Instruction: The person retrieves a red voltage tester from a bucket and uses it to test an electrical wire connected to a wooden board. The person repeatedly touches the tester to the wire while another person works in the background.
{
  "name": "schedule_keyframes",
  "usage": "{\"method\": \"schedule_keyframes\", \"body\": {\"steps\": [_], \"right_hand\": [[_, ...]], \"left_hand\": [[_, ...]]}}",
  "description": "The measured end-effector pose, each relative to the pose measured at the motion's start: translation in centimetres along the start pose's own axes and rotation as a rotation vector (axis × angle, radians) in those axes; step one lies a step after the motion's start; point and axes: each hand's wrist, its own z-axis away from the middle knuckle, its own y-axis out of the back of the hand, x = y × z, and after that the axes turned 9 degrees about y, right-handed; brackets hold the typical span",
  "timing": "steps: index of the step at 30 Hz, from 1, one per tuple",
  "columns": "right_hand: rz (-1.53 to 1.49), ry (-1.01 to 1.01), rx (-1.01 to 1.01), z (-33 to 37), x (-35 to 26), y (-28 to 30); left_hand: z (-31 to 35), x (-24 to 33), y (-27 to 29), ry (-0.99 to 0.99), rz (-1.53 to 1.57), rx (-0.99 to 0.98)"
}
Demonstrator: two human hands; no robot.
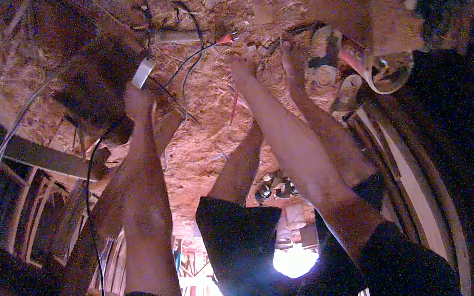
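Observation:
My left hand (138, 100) is closed around a small pale rectangular box (143, 73), which looks like an electrical socket block with dark cable beside it. Further right, my right hand (242, 69) reaches low over the shavings; its fingers are too dim and blurred to tell whether they grip anything. Just beyond it lies a red-orange plug (226, 39) on a black cord (190, 56). A thin red strip (234, 108) shows below that hand, and whether the hand touches it I cannot tell. One bare foot (291, 54) rests to the right.
Wood shavings (200, 154) cover the ground. A dark block-like shape (91, 78) stands left, near a wooden beam (28, 153) and a loose pale cable (2, 148). At right are a curved band (393, 82) like a belt and a round wooden piece (325, 74). Bright light enters from below.

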Motion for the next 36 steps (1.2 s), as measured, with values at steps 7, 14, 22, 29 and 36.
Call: {"method": "schedule_keyframes", "body": {"steps": [7, 14, 22, 29, 36], "right_hand": [[0.019, 0.119, 0.166, -7.6, 4.9, -6.7], [-0.38, 0.252, 0.156, -7.0, 2.2, -4.5], [0.137, 0.544, -0.169, 4.3, -10.5, 0.1], [0.529, 0.569, -0.53, 16.5, -19.5, 2.6], [0.461, 0.935, -0.359, 14.9, -14.7, 1.7]], "left_hand": [[-8.6, -3.0, -4.9, -0.237, -0.044, -0.06], [-5.8, 0.2, -2.7, -0.343, -0.215, 0.0], [-6.6, 5.0, 1.2, -0.668, 0.449, 0.273], [-4.3, 10.6, 3.8, -0.432, 1.099, -0.242], [-2.9, 10.4, 0.8, -0.955, 0.526, 0.295]]}}
